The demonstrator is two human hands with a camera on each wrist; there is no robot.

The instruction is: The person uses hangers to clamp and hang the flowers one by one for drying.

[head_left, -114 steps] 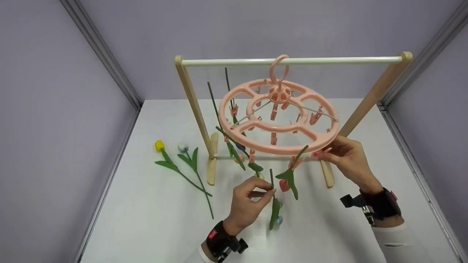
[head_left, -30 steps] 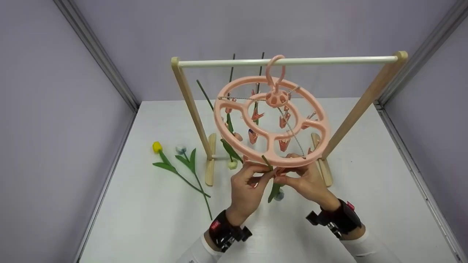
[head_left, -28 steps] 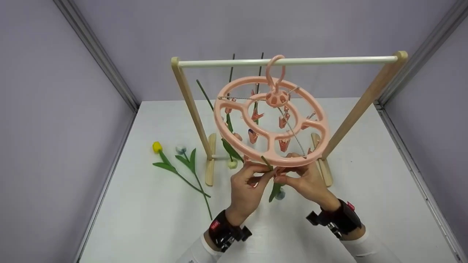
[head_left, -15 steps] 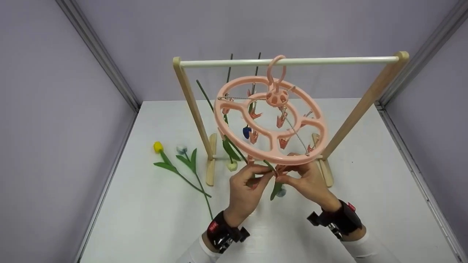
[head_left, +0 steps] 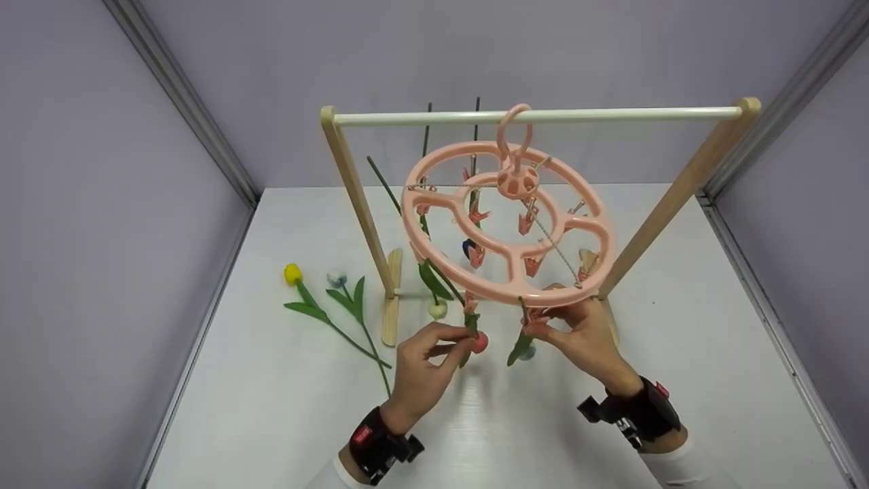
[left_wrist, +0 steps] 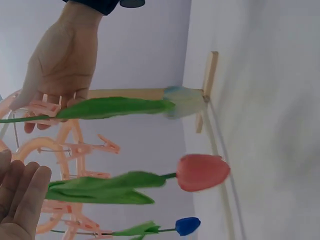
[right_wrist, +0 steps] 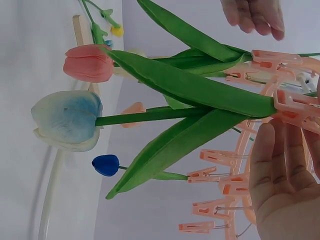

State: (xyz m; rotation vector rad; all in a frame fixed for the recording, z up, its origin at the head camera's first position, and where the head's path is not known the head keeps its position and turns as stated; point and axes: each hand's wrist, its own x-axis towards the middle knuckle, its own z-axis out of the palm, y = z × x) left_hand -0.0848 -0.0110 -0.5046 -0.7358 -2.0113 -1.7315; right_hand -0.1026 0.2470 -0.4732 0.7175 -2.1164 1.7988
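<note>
My right hand (head_left: 585, 336) pinches a pink clothespin (right_wrist: 295, 106) at the front of the round pink clip hanger (head_left: 516, 293). This clothespin sits on the stem of a pale blue and white tulip (right_wrist: 69, 120), which hangs head down. To the left, my left hand (head_left: 422, 370) has its thumb and fingers apart, and in the head view it overlaps a hanging pink tulip (left_wrist: 202, 172). The right wrist view shows a gap between those fingers (right_wrist: 254, 15) and that tulip's stem. A blue tulip (right_wrist: 106, 165) and a cream tulip (head_left: 438, 310) also hang from the hanger.
The hanger hooks over a white rod (head_left: 631, 113) on a wooden stand (head_left: 356, 197). On the white table (head_left: 271, 421), a yellow tulip (head_left: 292, 274) and a white-blue tulip (head_left: 337, 277) lie with crossed stems at left. Several clothespins on the hanger hold nothing.
The hanger has turned, and the right hand has come left to a clothespin now on the pale blue tulip's stem. The left hand has let go of that tulip and drawn back left.
</note>
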